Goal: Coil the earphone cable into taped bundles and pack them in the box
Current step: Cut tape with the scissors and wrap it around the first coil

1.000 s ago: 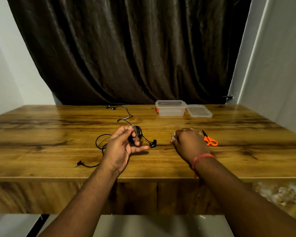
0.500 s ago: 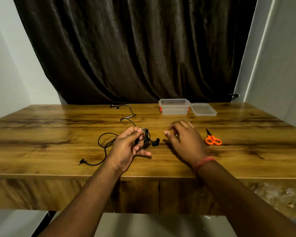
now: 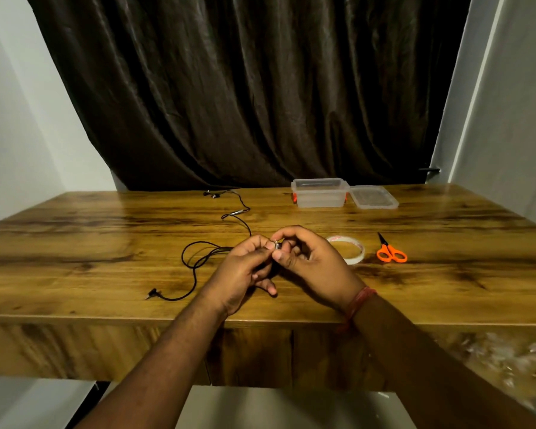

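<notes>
A black earphone cable [image 3: 195,267] lies in loose loops on the wooden table [image 3: 90,243], its plug end near the front edge. My left hand [image 3: 242,270] grips the coiled part of that cable, which its fingers mostly hide. My right hand [image 3: 307,261] meets it and pinches the bundle at its fingertips, where a small shiny bit shows. A second earphone cable [image 3: 237,210] runs toward the back of the table. A roll of clear tape [image 3: 351,250] lies just right of my right hand. The clear plastic box [image 3: 319,197] stands open at the back.
The box's lid [image 3: 373,198] lies flat beside it on the right. Orange-handled scissors [image 3: 390,252] rest right of the tape. A dark curtain [image 3: 260,88] hangs behind the table, with white walls on both sides.
My right hand has left the tape roll and come left to join my left hand on the cable bundle. The tape roll now lies uncovered on the table.
</notes>
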`<state>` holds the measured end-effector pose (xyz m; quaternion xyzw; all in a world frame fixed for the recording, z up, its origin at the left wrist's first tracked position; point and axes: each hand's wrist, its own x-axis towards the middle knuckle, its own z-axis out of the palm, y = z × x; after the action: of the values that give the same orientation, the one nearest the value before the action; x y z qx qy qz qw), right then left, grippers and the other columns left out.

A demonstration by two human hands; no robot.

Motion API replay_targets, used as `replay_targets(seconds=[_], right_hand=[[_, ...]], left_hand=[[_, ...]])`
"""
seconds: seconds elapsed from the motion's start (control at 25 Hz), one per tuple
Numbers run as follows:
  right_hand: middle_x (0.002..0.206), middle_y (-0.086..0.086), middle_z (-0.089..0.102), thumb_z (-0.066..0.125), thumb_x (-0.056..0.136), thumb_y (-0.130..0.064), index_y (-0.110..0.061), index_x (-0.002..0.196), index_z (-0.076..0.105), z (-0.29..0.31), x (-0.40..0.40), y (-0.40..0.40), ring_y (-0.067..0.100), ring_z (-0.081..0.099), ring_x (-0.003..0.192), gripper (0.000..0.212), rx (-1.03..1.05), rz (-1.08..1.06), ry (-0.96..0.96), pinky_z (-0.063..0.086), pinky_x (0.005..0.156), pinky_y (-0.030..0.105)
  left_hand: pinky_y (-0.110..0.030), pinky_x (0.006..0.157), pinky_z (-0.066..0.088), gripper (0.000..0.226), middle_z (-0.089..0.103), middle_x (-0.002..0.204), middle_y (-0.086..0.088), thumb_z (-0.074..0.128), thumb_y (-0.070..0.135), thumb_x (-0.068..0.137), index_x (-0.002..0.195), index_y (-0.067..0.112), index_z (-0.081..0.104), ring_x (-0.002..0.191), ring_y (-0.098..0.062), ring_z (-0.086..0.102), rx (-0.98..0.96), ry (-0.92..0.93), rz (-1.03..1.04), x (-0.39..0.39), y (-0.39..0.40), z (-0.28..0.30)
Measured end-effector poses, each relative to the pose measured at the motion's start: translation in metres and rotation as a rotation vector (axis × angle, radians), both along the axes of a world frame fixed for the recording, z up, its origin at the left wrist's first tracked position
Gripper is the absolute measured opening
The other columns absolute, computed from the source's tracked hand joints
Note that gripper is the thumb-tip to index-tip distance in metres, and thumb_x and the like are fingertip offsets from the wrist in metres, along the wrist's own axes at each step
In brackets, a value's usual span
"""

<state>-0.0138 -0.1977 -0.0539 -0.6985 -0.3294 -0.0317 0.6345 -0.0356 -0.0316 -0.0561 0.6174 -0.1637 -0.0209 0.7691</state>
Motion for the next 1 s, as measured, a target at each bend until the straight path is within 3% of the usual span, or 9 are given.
replay_targets(seconds=[0.16, 0.32, 0.52, 0.72, 0.88, 1.0], right_hand=[[0.076, -0.009, 0.057, 0.071, 0.088, -0.008, -0.017, 0.092, 0.063, -0.0001, -0.0014, -0.0029, 0.011, 0.050, 0.075, 0.012, 0.053, 0.002, 0.053, 0.045, 0.069, 0.025], [0.087, 0.003, 0.067, 0.069, 0.086, 0.000, -0.008, 0.088, 0.056, 0.0008, -0.0026, -0.0037, 0.020, 0.061, 0.086, 0.015, 0.144, 0.072, 0.114, 0.051, 0.081, 0.039], [0.082, 0.016, 0.056, 0.066, 0.085, 0.006, -0.008, 0.083, 0.052, 0.0051, -0.0043, -0.0067, 0.012, 0.058, 0.068, 0.020, 0.233, 0.054, 0.197, 0.051, 0.066, 0.026], [0.073, 0.005, 0.056, 0.066, 0.086, 0.004, -0.007, 0.101, 0.060, 0.0017, 0.0009, -0.0071, 0.016, 0.052, 0.062, 0.020, 0.233, 0.100, 0.227, 0.045, 0.062, 0.032], [0.071, 0.005, 0.057, 0.069, 0.085, -0.004, -0.007, 0.090, 0.066, -0.0004, 0.0005, -0.0059, 0.017, 0.053, 0.061, 0.007, 0.179, 0.080, 0.245, 0.046, 0.062, 0.036], [0.069, 0.007, 0.057, 0.074, 0.076, -0.013, -0.006, 0.084, 0.062, 0.0003, 0.0007, -0.0058, 0.018, 0.054, 0.061, 0.015, 0.196, 0.055, 0.328, 0.048, 0.060, 0.034]], left_hand=[[-0.030, 0.048, 0.051, 0.013, 0.029, 0.053, 0.003, 0.056, 0.023, 0.086, 0.076, 0.025, 0.065, 0.043, -0.006, 0.029, 0.011, 0.012, 0.001, 0.0013, 0.0014, -0.0012], [-0.030, 0.048, 0.051, 0.020, 0.030, 0.055, 0.003, 0.055, 0.018, 0.093, 0.077, 0.025, 0.064, 0.043, -0.005, 0.030, 0.027, 0.000, -0.003, 0.0031, 0.0015, -0.0033], [-0.029, 0.047, 0.051, 0.017, 0.029, 0.052, 0.003, 0.048, 0.011, 0.098, 0.084, 0.016, 0.058, 0.042, -0.006, 0.028, 0.013, -0.004, 0.027, 0.0013, 0.0023, -0.0020], [-0.030, 0.048, 0.050, 0.024, 0.031, 0.056, 0.002, 0.049, 0.011, 0.098, 0.080, 0.021, 0.061, 0.043, -0.005, 0.029, 0.025, -0.016, 0.033, 0.0016, 0.0020, -0.0031], [-0.031, 0.049, 0.051, 0.024, 0.029, 0.056, 0.000, 0.051, 0.012, 0.096, 0.079, 0.023, 0.063, 0.044, -0.006, 0.030, 0.001, -0.022, 0.038, 0.0026, 0.0031, -0.0038], [-0.030, 0.048, 0.051, 0.022, 0.030, 0.052, 0.003, 0.047, 0.010, 0.098, 0.081, 0.018, 0.060, 0.043, -0.008, 0.029, -0.007, -0.010, 0.045, 0.0019, 0.0034, -0.0027]])
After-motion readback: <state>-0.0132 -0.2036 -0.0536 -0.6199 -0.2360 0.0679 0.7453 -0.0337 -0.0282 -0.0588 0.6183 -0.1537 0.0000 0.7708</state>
